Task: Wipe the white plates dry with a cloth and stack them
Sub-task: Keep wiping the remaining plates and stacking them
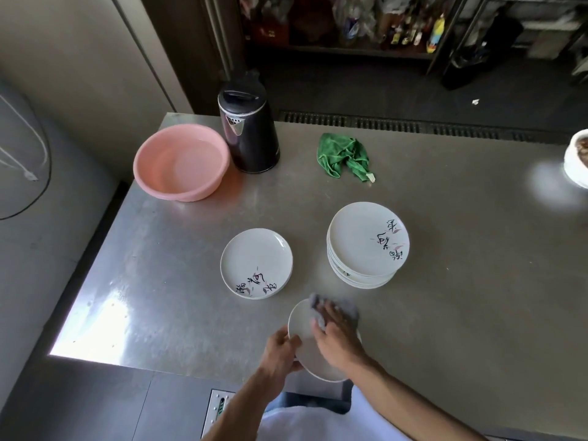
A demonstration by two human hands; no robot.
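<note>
My left hand (281, 348) grips the left rim of a white plate (307, 351) held above the table's front edge. My right hand (337, 335) presses a grey cloth (318, 305) onto that plate's face. A tall stack of several white plates (366, 246) with black lettering stands to the right of centre. A low pile of one or two white plates (256, 262) lies to its left.
On the steel table (445, 249) stand a pink basin (181, 162) holding water, a black kettle (249, 132) and a crumpled green cloth (345, 155) at the back. A white bowl (577, 159) sits at the right edge.
</note>
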